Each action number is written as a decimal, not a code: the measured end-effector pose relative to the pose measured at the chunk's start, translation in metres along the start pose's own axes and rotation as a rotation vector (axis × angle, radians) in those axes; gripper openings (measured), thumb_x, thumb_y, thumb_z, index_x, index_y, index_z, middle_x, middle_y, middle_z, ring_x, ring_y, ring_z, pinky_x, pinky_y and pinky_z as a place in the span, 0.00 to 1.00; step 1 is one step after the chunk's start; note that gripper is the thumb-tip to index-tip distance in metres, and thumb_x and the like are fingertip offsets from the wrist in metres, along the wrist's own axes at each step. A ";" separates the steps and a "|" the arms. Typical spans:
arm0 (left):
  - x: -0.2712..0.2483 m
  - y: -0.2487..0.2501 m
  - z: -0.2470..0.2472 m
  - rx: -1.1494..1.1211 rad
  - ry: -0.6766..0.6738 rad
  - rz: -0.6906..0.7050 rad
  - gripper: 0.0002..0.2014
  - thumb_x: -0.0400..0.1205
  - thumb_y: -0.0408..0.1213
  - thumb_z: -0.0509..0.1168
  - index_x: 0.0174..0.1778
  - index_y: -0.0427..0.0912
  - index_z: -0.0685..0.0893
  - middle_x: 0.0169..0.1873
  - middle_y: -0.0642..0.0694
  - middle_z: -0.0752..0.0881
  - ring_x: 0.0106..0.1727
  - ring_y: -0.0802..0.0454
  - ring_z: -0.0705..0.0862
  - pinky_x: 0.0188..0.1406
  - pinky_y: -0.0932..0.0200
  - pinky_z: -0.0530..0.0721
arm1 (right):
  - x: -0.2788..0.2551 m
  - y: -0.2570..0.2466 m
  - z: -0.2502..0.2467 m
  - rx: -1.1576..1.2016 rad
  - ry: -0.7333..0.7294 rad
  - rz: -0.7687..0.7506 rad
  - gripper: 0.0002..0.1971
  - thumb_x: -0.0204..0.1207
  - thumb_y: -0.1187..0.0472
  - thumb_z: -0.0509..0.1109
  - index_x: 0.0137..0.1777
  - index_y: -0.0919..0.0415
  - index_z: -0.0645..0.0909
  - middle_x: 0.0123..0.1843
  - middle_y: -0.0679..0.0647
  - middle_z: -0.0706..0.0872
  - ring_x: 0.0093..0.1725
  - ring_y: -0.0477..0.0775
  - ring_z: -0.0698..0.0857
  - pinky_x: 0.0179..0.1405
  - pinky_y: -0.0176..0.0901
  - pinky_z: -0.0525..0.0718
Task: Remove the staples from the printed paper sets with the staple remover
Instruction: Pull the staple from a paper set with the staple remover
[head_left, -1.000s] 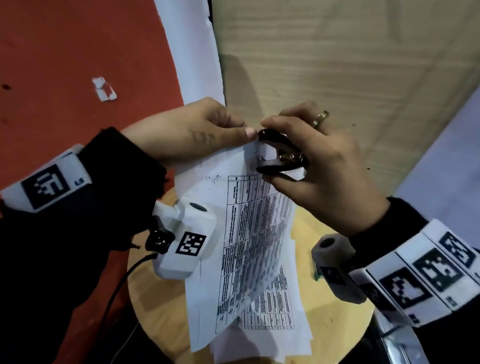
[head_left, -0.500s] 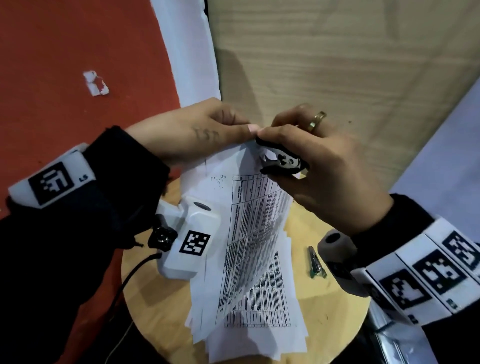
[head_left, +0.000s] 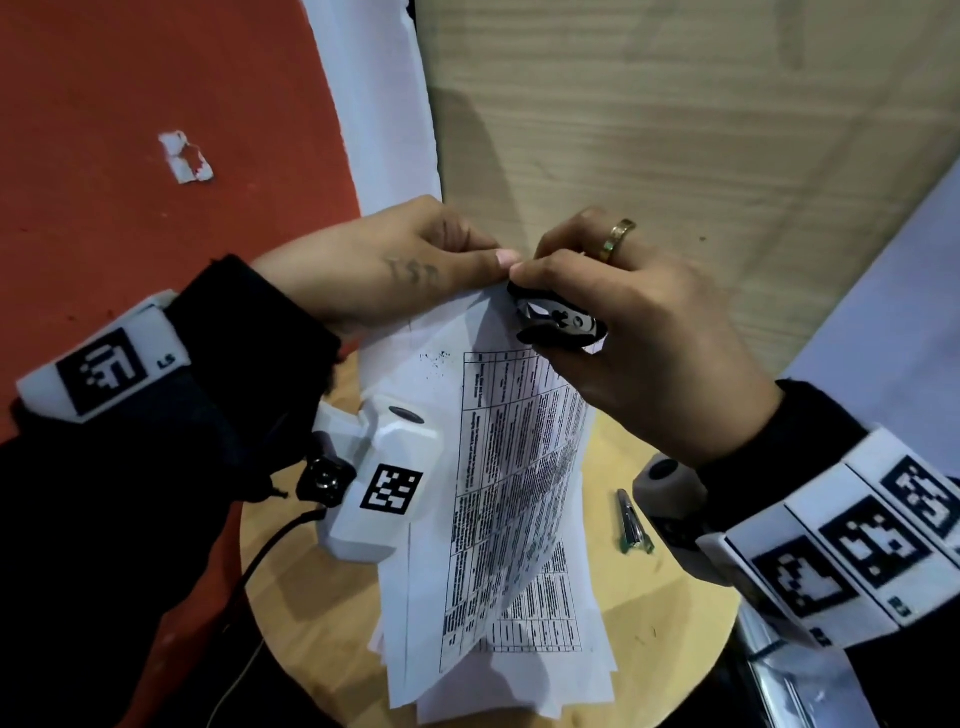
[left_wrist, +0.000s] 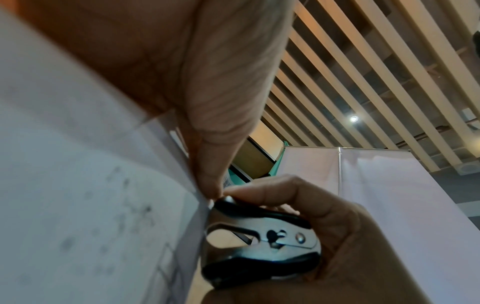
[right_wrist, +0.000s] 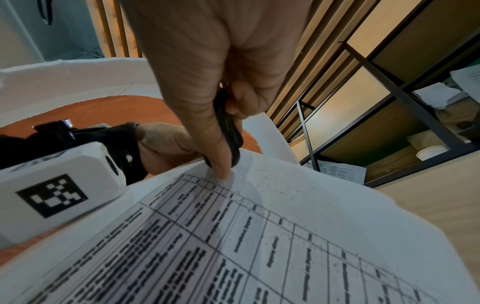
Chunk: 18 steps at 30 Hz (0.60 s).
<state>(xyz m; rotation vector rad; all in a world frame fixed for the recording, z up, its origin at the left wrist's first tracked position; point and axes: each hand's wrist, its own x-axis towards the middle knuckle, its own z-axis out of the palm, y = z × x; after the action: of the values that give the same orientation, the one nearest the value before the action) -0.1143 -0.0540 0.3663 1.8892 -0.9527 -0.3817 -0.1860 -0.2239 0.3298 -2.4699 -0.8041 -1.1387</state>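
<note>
At the top corner of the held-up white printed paper set (head_left: 511, 499), the right hand (head_left: 639, 332) squeezes the black-handled metal staple remover (head_left: 558, 322), thumb under and forefinger on top, curled round both handles. Claws are at the paper edge and look closed, or nearly so. The staple itself is not visible in any view, so I can't tell whether it's caught or already out.

The left hand (head_left: 395, 265) pinches the same corner just beside the claws, thumb tip touching the right forefinger. My read: that pinch stiffens the sheet and gives the remover something to pull against, so the corner doesn't tear or fold. The set is lifted at the top with its lower end drooping onto more loose white sheets (head_left: 519, 696) on the round light-wood table (head_left: 675, 639); lifting likely gives the claws access from both faces.

View differences:
- Left wrist: only clear look at the remover (left_wrist: 262, 242), with its steel claws, pivot rivet and black grips, tips pressed to the sheet edge.
- Right wrist: the remover (right_wrist: 228, 131) is edge-on and mostly hidden by the fingers (right_wrist: 221, 164), but the table print on the sheet (right_wrist: 259, 236) is sharp.
- Head: the only view showing both hands, the stack, and a small metallic object with a green tip (head_left: 632, 525) lying on the table by the right wrist, well apart from the work.
</note>
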 end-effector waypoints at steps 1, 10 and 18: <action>0.000 -0.001 0.000 -0.005 0.006 0.002 0.20 0.80 0.43 0.63 0.49 0.25 0.85 0.46 0.29 0.88 0.41 0.48 0.85 0.41 0.60 0.84 | 0.000 0.000 0.000 -0.001 0.001 0.001 0.14 0.64 0.74 0.75 0.51 0.68 0.85 0.47 0.62 0.84 0.41 0.66 0.84 0.30 0.54 0.84; -0.002 0.003 -0.001 0.037 0.016 -0.011 0.20 0.79 0.45 0.61 0.47 0.27 0.85 0.45 0.28 0.88 0.41 0.44 0.82 0.42 0.51 0.80 | 0.002 0.002 -0.002 0.013 0.022 0.012 0.11 0.64 0.72 0.74 0.48 0.68 0.86 0.46 0.62 0.85 0.40 0.68 0.85 0.32 0.57 0.84; -0.007 0.012 -0.006 0.101 -0.046 -0.041 0.12 0.73 0.38 0.74 0.49 0.37 0.88 0.45 0.39 0.91 0.43 0.52 0.86 0.46 0.61 0.85 | 0.003 -0.001 -0.006 0.025 0.054 0.027 0.11 0.63 0.71 0.77 0.47 0.65 0.86 0.46 0.59 0.86 0.39 0.66 0.86 0.31 0.56 0.84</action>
<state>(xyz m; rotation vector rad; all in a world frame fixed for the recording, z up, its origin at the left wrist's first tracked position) -0.1208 -0.0481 0.3780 2.0020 -0.9812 -0.4092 -0.1887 -0.2252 0.3360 -2.4116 -0.7626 -1.1728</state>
